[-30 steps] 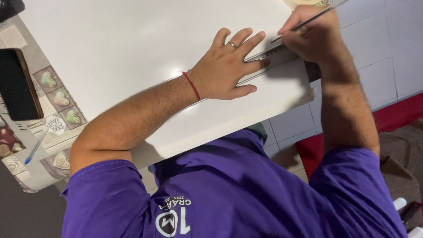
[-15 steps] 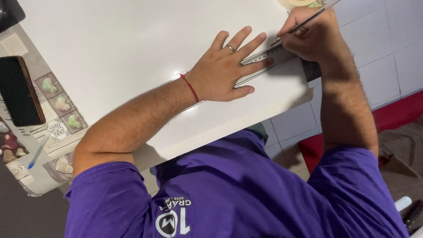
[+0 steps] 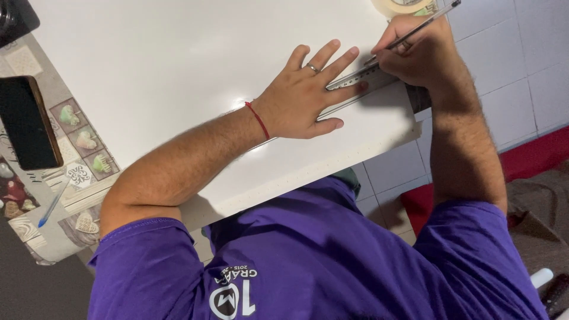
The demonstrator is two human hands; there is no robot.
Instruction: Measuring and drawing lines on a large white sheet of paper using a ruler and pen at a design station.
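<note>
I see my left hand [image 3: 305,98] lying flat in the upper middle of the frame, fingers spread apart, pressing a metal ruler [image 3: 355,83] down onto the big white sheet [image 3: 178,71]. A ring sits on one finger and a red string bracelet [image 3: 258,120] circles the wrist. My right hand [image 3: 424,53], upper right, has its fingers closed around a pencil [image 3: 424,25], the tip meeting the ruler's upper edge just beside my left fingertips.

Around this, a roll of tape [image 3: 403,6] peeks in at the top edge, close above the right hand and cut off by the frame. At the left edge a dark phone [image 3: 26,121] lies on a patterned tablecloth [image 3: 77,127], with a blue pen [image 3: 52,204] below it, both well apart from the hands. A dark object in the top left corner is mostly out of frame; I cannot tell what it is.

My left palm covers the ruler's middle stretch, and its right end disappears under my right hand. The pencil tip itself is hard to make out. My purple shirt [image 3: 320,261] fills the lower frame, hiding the sheet's near edge in part. Pale floor tiles [image 3: 521,71] and a red mat [image 3: 533,157] show at right.
</note>
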